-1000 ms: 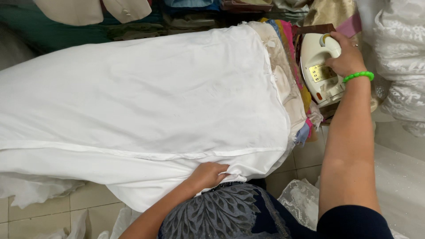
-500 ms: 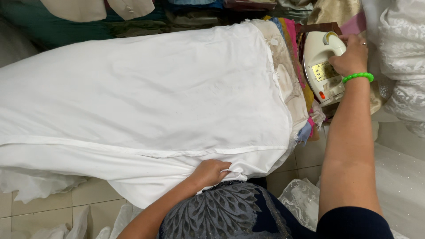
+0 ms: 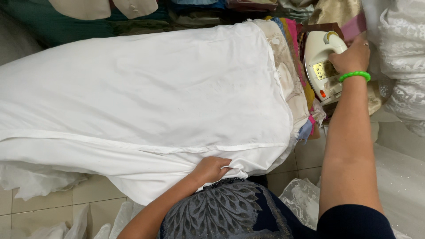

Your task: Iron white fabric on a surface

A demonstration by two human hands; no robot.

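- Plainly, the iron point(image 3: 322, 66) stands at the board's far right end, beside the white cloth point(image 3: 146, 97); a careless swing could tip it or scorch the piled fabrics point(image 3: 292, 53).
- Right hand point(image 3: 352, 55) is wrapped shut round the iron's handle.
- Left hand point(image 3: 211, 169) pinches the cloth's near edge, fingers curled closed, at the waist.

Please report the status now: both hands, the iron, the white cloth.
Left hand grips near edge of white cloth. Right hand closed on handle of cream iron, at board's right end, off the cloth. Nothing in the way.
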